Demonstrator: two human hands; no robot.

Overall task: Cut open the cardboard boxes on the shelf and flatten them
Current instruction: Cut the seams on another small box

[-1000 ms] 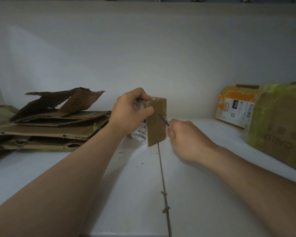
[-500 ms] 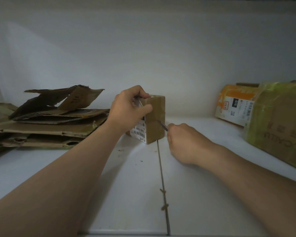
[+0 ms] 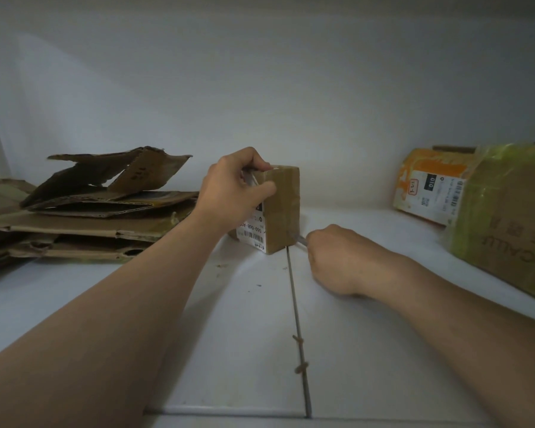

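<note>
Left hand (image 3: pixel 235 193): curled over the top near corner of the small box (image 3: pixel 283 208), thumb on the near face, fingers over the top. Firm hold, box upright on end.

Right hand (image 3: pixel 337 257): fisted around a cutter. The handle is hidden in the fist; only a short blade (image 3: pixel 300 240) shows, its tip at the box's right-hand face, close to the bottom edge.

Change: a second ago the blade sat about mid-height on that face. Half a second ago it was lower, and now it is nearly at the shelf (image 3: pixel 368 335). The right hand has dropped with it and sits low, just beside the box. I read this as one downward cut along the taped face, almost run out. I cannot see the slit itself. The left hand's grip and the box's spot at frame centre look unchanged.

Meaning for the task: this side should be about free. My guess is that the box then wants turning for another seam, or pressing flat.

Outward: the box stands at the far end of a dark seam (image 3: pixel 297 319) in the shelf board. Left of frame is a pile of flattened cardboard (image 3: pixel 90 211), well apart from the box. Right of frame, an orange parcel (image 3: pixel 426 186) leans at the back and a green-taped box (image 3: pixel 507 217) sits nearer. Both look uncut.
</note>
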